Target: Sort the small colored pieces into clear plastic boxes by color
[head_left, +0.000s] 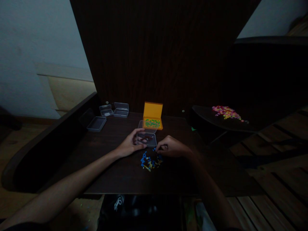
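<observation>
**Clear box held at the middle of a dark table**

A small clear box (pixel 146 140) sits on the table (pixel 113 173) at the centre of the frame. The left hand (pixel 130 145) wraps its fingers round the box's left side and holds it. What lies inside the box is too dim to make out. The right hand (pixel 171 147) rests just right of the box, its fingertips drawn together at the box's lower right corner. Whether they pinch anything cannot be told. Just below both hands lies a loose pile of blue and yellow pieces (pixel 150 161).

Directly above the clear box stands an orange box (pixel 153 113) with its lid raised, holding green and yellow pieces (pixel 152 123). Toward the upper left of the table are three more clear boxes: a flat one (pixel 96 124), a small one (pixel 106 110) and a wider one (pixel 121 109). At the right of the frame a heap of pink and yellow pieces (pixel 226 112) lies on a dark round surface (pixel 209 120).
</observation>
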Motion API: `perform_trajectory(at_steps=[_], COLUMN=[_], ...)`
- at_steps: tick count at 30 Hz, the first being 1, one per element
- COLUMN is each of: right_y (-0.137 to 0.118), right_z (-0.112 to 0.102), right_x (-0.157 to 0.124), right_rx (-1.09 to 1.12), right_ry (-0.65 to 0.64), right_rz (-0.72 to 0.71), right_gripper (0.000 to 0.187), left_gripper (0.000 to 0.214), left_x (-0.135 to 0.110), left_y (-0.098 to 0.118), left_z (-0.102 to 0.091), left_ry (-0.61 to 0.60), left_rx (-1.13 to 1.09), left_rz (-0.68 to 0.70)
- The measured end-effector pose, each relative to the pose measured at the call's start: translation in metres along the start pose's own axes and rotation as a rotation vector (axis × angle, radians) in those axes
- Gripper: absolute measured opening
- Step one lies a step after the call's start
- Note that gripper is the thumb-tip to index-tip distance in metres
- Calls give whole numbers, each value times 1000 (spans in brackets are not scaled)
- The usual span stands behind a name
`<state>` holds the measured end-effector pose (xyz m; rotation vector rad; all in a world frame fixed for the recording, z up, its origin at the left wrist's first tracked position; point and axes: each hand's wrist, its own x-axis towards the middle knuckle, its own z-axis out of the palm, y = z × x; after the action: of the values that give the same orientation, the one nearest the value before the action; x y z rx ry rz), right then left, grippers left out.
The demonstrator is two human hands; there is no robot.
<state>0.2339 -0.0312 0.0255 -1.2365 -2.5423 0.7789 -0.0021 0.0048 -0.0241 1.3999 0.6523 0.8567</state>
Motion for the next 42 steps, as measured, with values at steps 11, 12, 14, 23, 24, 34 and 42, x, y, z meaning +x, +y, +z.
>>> perform_trajectory(at_steps=[11,12,14,23,24,34,42], right_y=[5,6,8,6,6,9,10], right_z=[5,6,7,4,4,9,11], right_x=[4,5,6,5,5,7,8], right_rx=[-82,-84,-88,-90,-89,-126,-104], right_ry=[-151,-152,-153,-162,-163,-140,-157], right_rz=[48,42,33,45,52,83,41], right_gripper=[20,19,18,15,14,17,23], left_gripper=[66,67,67,67,66,65,66], left_x=[1,1,2,3,2,2,3], left_y=[-3,-3,-4,-4,-4,-3,-3], left_z=[-3,-4,-4,-5,-5,-5,-6], left_ry=[9,9,7,14,14,21,11], left_rx=[-8,-9,-13,-2,-1,-4,12], left_rz=[9,5,4,16,17,13,23])
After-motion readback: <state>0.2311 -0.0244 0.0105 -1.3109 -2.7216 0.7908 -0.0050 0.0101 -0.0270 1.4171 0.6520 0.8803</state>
